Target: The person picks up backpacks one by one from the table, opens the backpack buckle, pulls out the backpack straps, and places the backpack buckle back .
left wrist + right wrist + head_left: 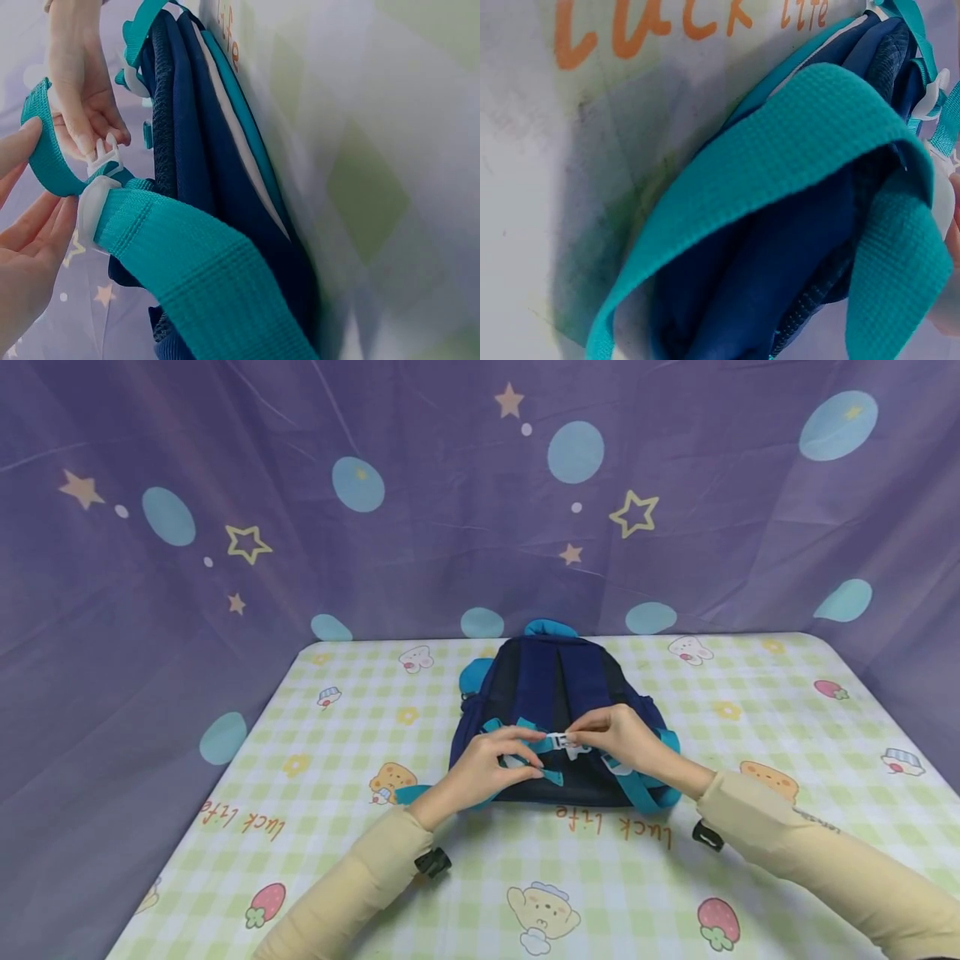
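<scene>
A dark blue backpack (540,693) lies with its shoulder straps facing up. Between the two hands, over its lower middle, sits a white plastic buckle (558,741), its prongs showing in the left wrist view. My left hand (487,768) pinches a teal strap (56,161) beside the buckle, its end looping up between the fingers. From the other side, my right hand (622,735) pinches the buckle between thumb and fingers. A white strap adjuster (94,210) hangs on the wide teal webbing near the left fingers. Only the edge of the right hand shows in the right wrist view.
The backpack rests on a table with a green-and-white checked cloth (360,727). Teal webbing (637,793) loops past the bag's lower right corner. A purple curtain (450,552) hangs close behind the table. Dark wrist clips (432,862) are at both sleeves.
</scene>
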`<state>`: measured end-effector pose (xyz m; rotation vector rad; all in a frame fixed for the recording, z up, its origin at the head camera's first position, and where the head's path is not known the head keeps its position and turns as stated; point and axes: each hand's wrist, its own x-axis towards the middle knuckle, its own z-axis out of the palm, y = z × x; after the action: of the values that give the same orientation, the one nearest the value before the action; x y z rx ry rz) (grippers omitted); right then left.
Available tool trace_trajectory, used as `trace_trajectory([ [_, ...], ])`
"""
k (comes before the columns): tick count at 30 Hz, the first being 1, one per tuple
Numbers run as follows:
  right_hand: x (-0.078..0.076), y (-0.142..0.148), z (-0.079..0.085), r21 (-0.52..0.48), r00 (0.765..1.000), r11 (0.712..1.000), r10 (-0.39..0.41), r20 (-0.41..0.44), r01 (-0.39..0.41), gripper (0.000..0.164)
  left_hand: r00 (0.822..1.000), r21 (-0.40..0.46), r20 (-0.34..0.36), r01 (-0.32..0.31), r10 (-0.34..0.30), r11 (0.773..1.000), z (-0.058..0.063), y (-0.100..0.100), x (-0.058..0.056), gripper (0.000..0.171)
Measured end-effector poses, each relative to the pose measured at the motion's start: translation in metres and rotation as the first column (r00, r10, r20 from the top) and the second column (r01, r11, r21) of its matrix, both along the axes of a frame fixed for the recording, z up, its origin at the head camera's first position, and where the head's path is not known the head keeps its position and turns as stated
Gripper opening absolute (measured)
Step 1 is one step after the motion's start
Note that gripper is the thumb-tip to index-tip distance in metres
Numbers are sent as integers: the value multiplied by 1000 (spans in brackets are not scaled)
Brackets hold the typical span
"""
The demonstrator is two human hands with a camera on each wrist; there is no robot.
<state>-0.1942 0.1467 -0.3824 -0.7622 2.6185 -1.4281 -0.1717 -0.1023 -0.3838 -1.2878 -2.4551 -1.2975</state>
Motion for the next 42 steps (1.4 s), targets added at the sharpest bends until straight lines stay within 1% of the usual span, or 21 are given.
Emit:
trace_trajectory([
  [6, 1, 1, 0, 2, 1000, 1000, 10, -3, -10, 11, 1000, -9, 9, 13, -13, 1000, 0, -1, -1, 13],
  [10, 0, 1, 0, 0, 1000, 1000, 20, -15, -20, 11, 1000, -33, 17, -7, 8, 999, 1, -1, -3, 15],
  [17, -2, 2, -1, -4, 999, 999, 51, -17, -51, 11, 998, -135, -21, -69, 67, 988, 5, -1, -14, 17],
  [21, -4, 4, -1, -9, 998, 998, 70, -8, -70, 12, 997, -203, 0, -78, 79, 976, 8, 1, -22, 17],
  [27, -4, 5, 0, -19, 996, 996, 87, 3, -87, 13, 996, -291, 63, -38, 59, 956, 12, 7, -35, 22],
  [31, -4, 6, 0, -11, 995, 995, 95, -10, -95, 13, 994, -336, 107, 0, 38, 942, 13, 12, -42, 26],
  [34, -4, 6, -1, 2, 995, 995, 97, -31, -97, 12, 994, -377, 110, 21, 23, 926, 14, 16, -46, 28],
  [38, -4, 6, -2, 9, 994, 995, 99, -52, -99, 12, 997, -422, 79, 30, 4, 906, 13, 19, -51, 26],
  [42, -3, 6, -2, 5, 994, 995, 100, -54, -100, 12, 998, -444, 57, 43, -20, 895, 13, 20, -54, 22],
])
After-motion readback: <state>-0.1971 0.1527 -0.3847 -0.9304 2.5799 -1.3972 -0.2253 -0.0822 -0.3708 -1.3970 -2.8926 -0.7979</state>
